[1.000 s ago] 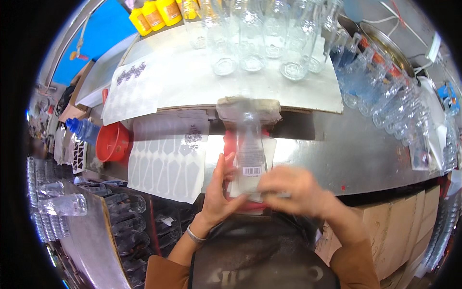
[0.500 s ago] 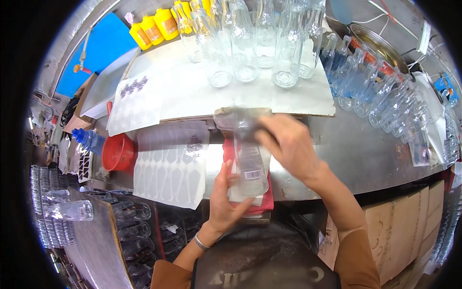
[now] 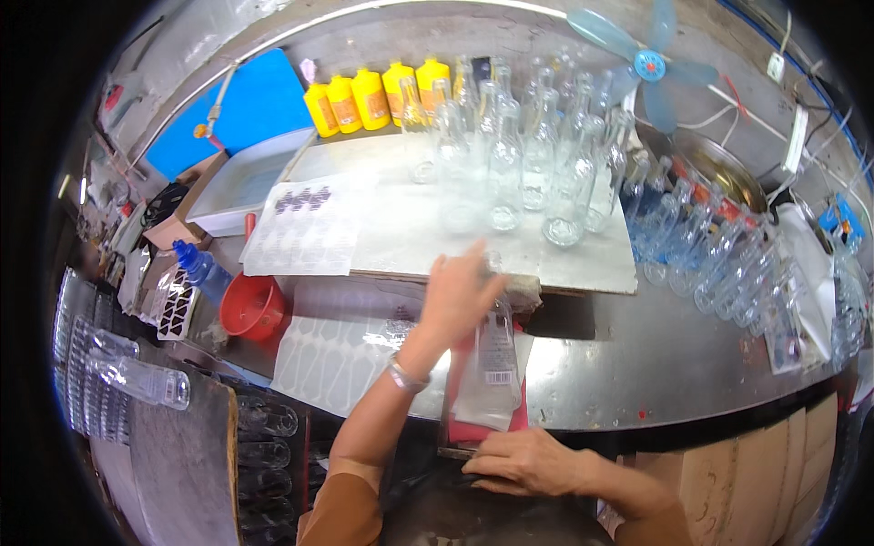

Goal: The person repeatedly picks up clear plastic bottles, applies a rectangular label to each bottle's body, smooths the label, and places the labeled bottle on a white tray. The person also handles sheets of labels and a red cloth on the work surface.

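A clear glass bottle (image 3: 498, 357) with a printed back label lies on a red cloth (image 3: 464, 432) and a pale sheet, its neck pointing away over a padded rest (image 3: 523, 293). My left hand (image 3: 455, 300) is at the bottle's neck, index finger stretched out and thumb at the glass. Motion smears its fingers, so whether they grip is unclear. Close to my body, my right hand (image 3: 523, 462) has its fingers curled in. Whatever it may hold is hidden. To the left lies a translucent sheet (image 3: 332, 355) with bottle-shaped outlines.
Several clear bottles (image 3: 505, 173) stand on the white board (image 3: 391, 168) ahead, with yellow bottles (image 3: 369, 98) behind. More bottles (image 3: 719, 264) crowd the right. A red dipper (image 3: 248, 308), a blue-capped spray bottle (image 3: 208, 273) and a printed sheet (image 3: 300, 227) are left. A fan (image 3: 649, 65) stands behind.
My left hand has moved forward from beside the bottle to its neck. My right hand has left the neck and drawn back to my body. The view has tilted upward.
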Tool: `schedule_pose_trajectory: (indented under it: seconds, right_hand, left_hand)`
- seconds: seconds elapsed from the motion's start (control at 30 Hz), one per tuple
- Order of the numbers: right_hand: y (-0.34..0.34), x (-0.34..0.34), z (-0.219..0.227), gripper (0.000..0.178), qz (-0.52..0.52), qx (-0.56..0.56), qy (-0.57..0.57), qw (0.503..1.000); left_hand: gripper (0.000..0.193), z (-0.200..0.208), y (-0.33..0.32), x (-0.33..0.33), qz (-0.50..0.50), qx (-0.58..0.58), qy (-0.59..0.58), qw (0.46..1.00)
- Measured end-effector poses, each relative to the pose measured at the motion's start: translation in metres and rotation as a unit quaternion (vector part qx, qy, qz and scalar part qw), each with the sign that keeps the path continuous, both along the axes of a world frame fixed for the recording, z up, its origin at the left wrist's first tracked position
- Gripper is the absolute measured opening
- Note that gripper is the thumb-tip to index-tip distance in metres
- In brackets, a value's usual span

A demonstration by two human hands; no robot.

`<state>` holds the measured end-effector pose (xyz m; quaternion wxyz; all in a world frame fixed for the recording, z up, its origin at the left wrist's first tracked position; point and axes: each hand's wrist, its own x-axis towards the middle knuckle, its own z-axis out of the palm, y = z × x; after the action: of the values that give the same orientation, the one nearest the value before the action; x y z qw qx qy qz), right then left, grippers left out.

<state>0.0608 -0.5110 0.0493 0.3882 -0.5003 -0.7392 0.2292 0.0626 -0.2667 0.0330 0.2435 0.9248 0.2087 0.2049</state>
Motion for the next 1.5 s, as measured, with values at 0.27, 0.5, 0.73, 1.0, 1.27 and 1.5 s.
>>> schedule_pose_trajectory:
  seconds: [0.27, 0.5, 0.73, 1.0, 1.27, 1.5]
  right_hand:
    - [-0.035, 0.031, -0.008, 0.020, -0.252, -0.050, 0.180, 0.950]
    - [-0.036, 0.050, -0.020, 0.019, -0.318, -0.066, 0.202, 0.924]
    - [-0.016, 0.060, -0.027, 0.019, -0.372, -0.088, 0.184, 0.905]
    - [0.005, 0.071, -0.043, 0.020, -0.401, -0.121, 0.134, 0.898]
    - [0.011, 0.070, -0.049, 0.021, -0.387, -0.082, 0.142, 0.908]
    - [0.003, 0.059, -0.036, 0.022, -0.368, -0.036, 0.101, 0.923]
  left_hand:
    - [0.060, 0.038, -0.063, -0.057, 0.044, -0.462, -0.293, 0.836]
    - [0.047, 0.129, 0.038, -0.060, 0.084, -0.159, -0.467, 0.866]
    - [0.047, 0.118, 0.237, 0.036, 0.100, 0.028, -0.396, 0.912]
    - [0.049, 0.072, 0.319, 0.125, 0.125, -0.019, -0.382, 0.916]
    - [0.057, 0.075, 0.295, 0.134, 0.211, 0.144, -0.449, 0.856]
    - [0.050, 0.079, 0.237, 0.143, 0.140, -0.058, -0.275, 0.949]
